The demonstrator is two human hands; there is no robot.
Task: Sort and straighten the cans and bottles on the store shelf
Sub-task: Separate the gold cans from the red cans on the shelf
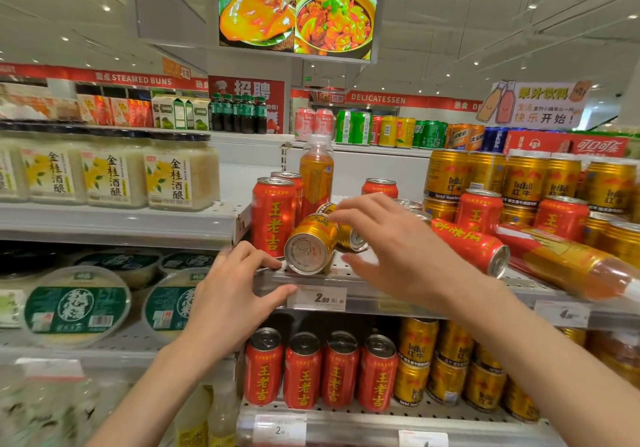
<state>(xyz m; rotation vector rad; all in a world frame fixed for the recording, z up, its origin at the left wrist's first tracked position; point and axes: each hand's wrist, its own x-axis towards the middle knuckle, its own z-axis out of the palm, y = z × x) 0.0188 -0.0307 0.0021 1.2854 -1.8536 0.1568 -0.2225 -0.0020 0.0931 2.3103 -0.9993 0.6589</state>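
Two open hands: left hand [230,294] on shelf edge [381,303], right hand [398,249] over toppled gold can [310,247].

There is one view only, from the person's head, close to the shelf [311,275]. It faces forward and slightly down at the shelf edge, with both forearms reaching in from below and the ceiling showing above.

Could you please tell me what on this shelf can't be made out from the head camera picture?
- Second gold can: mostly hidden by the right hand.
- Tipped bottle: cap end cut off by the right edge.
- Right price tag: too blurred to read.
- Silver can tops: labels hidden behind the hand.
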